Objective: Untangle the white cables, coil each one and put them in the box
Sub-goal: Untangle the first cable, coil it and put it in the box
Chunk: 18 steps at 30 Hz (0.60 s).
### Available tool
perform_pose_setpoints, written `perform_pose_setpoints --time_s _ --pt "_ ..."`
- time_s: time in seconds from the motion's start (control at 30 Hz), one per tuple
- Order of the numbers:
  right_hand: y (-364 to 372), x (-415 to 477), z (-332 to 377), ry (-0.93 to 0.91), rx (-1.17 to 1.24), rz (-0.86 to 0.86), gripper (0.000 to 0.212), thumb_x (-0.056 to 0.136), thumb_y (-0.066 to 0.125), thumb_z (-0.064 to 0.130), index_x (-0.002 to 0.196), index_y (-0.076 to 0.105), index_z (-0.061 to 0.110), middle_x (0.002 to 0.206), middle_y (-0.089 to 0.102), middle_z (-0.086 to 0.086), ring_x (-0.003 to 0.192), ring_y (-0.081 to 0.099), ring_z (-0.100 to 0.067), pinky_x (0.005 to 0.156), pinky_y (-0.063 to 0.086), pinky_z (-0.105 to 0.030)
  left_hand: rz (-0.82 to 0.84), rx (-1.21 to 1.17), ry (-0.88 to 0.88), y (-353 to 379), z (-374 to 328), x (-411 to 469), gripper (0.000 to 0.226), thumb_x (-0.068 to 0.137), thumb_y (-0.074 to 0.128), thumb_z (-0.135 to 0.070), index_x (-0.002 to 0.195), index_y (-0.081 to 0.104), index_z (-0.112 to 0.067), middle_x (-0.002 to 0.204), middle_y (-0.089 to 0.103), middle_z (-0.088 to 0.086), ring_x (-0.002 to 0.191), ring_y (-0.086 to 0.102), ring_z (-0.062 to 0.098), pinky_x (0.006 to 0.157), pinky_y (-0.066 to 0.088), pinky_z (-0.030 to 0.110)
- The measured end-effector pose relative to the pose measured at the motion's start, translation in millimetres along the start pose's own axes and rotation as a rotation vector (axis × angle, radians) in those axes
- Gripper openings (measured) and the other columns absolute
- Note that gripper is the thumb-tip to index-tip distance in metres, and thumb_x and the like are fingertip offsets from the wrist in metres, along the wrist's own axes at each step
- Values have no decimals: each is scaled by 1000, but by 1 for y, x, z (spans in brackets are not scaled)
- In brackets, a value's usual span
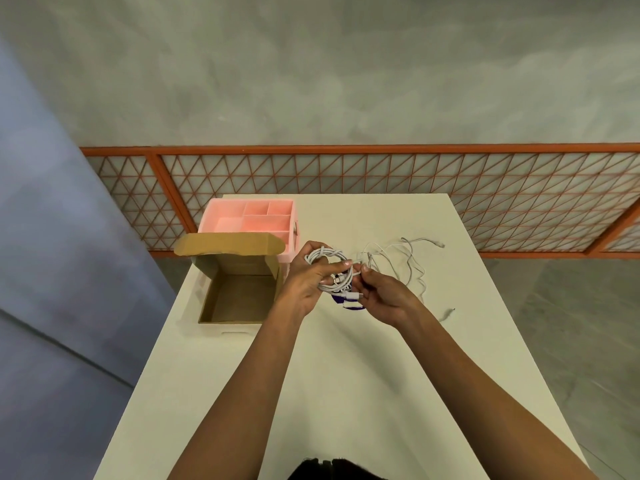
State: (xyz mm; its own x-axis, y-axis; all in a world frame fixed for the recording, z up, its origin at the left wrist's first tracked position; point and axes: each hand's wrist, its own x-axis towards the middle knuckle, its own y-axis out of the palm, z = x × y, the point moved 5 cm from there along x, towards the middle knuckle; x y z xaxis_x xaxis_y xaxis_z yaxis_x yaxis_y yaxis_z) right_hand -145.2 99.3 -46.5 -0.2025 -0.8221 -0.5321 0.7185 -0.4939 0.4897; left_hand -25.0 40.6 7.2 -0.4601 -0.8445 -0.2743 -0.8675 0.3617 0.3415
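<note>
Above counter (346,375), left hand (304,282) grips light, floppy coiled cable (329,268); right hand (384,296) pinches its tail; hold bundle across the loops.

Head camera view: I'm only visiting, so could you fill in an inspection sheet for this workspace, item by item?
Surface: white table, with things gathered at its far end.
Job's things: open cardboard box at the left, nothing seen inside; coiled cable held above the table.
Clutter: pink organizer behind the box; purple-and-white item mostly hidden under the hands; small grey scrap at the right.
Grippers: none, bare hands. The left hand grips the coiled cable; the right hand pinches a strand at its edge.
Cables: loose white cables tangled on the table, right of the hands.
Surroundings: orange lattice fence, concrete floor, blue-grey wall at the left.
</note>
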Motion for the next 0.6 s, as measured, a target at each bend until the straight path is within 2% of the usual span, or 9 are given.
perform_pose_setpoints --time_s 0.03,0.1,0.2,0.27,0.37,0.47,0.5,0.6 --pt "0 2 -2 0 -6 8 22 100 43 17 93 63 13 72 67 1 64 65 -4 77 48 -22 15 8 -6 1 0 0 41 71 66 21 80 46 -14 54 55 -2 47 56 11 34 32 14" --pt "-1 5 -5 0 -14 22 24 101 41 17 93 63 13 75 66 0 66 65 -6 81 43 -24 34 28 -7 1 0 -2 42 72 65 22 78 44 -14 49 55 -6 47 59 10 35 32 14" --pt "0 6 -8 25 -62 63 24 101 40 20 94 63 15 80 69 1 81 63 -12 87 38 -31 31 61 -3 -3 1 0 41 67 70 19 73 47 -15 64 58 3 59 59 18 39 39 16" --pt "2 5 -8 40 -95 76 23 101 41 20 99 62 14 90 67 -1 90 59 -18 84 41 -31 46 75 -16 -4 3 1 40 66 73 17 71 48 -15 71 59 7 64 60 20 46 45 19" --pt "6 2 -8 48 -110 93 20 100 42 17 111 58 12 100 63 -5 88 60 -18 75 47 -29 63 71 -30 -6 7 3 40 65 75 15 67 49 -15 72 62 8 71 62 24 61 53 29" --pt "9 -1 -5 6 -213 120 16 99 45 10 97 60 15 89 65 -3 77 62 -15 70 49 -26 53 66 -28 -7 9 4 39 65 74 16 68 49 -14 77 63 12 80 63 28 79 53 42" --pt "11 -3 -4 -15 -260 125 15 97 47 9 94 60 16 87 66 -3 77 62 -16 70 49 -26 48 70 -22 -8 9 4 39 66 74 16 69 49 -13 77 63 12 78 63 28 79 53 43" --pt "15 -10 -1 -69 -381 126 14 93 53 4 95 61 16 83 68 -3 73 66 -16 67 51 -23 31 89 -6 -8 10 3 38 68 74 15 70 48 -12 71 63 10 63 61 25 64 54 34"
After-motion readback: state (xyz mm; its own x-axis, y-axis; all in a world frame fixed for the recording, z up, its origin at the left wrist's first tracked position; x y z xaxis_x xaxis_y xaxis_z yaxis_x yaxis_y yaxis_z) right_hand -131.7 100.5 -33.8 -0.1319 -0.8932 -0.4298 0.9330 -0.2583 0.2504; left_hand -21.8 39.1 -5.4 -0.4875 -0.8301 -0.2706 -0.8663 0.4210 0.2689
